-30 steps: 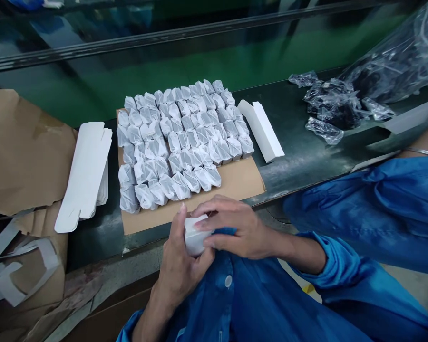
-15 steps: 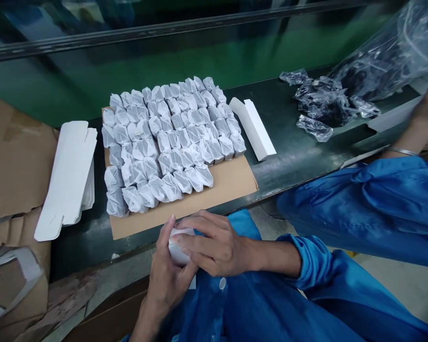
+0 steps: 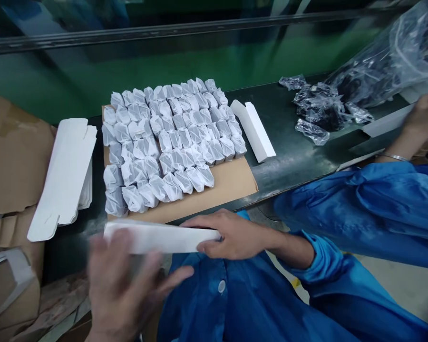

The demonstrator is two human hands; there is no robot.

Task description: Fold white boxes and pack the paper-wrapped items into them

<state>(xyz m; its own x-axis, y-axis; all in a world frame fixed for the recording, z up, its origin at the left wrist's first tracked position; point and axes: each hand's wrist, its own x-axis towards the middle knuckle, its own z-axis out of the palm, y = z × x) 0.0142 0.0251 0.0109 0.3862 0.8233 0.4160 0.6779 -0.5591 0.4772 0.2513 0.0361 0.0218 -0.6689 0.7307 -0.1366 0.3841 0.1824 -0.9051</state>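
Observation:
My right hand (image 3: 231, 233) grips the right end of a long white folding carton (image 3: 160, 236), which lies flat across my lap. My left hand (image 3: 124, 285) is blurred, with its fingers spread beneath the carton's left part. Just beyond the carton, paper-wrapped small items (image 3: 171, 137) stand in tight rows on a brown cardboard sheet (image 3: 228, 183). Left of them lies a stack of flat white carton blanks (image 3: 66, 180). A single folded white carton (image 3: 253, 130) lies to their right. The small wrapped piece from earlier is not visible.
A dark green workbench (image 3: 299, 147) runs across the view, with torn brown cardboard (image 3: 14, 152) at the left. Clear plastic bags of dark items (image 3: 321, 107) lie at the right. A blue-sleeved co-worker's hand (image 3: 423, 116) holds a white strip at the right.
The small white piece held between my hands is gone from view. My right hand now grips a long white carton, and my left hand has moved left and opened.

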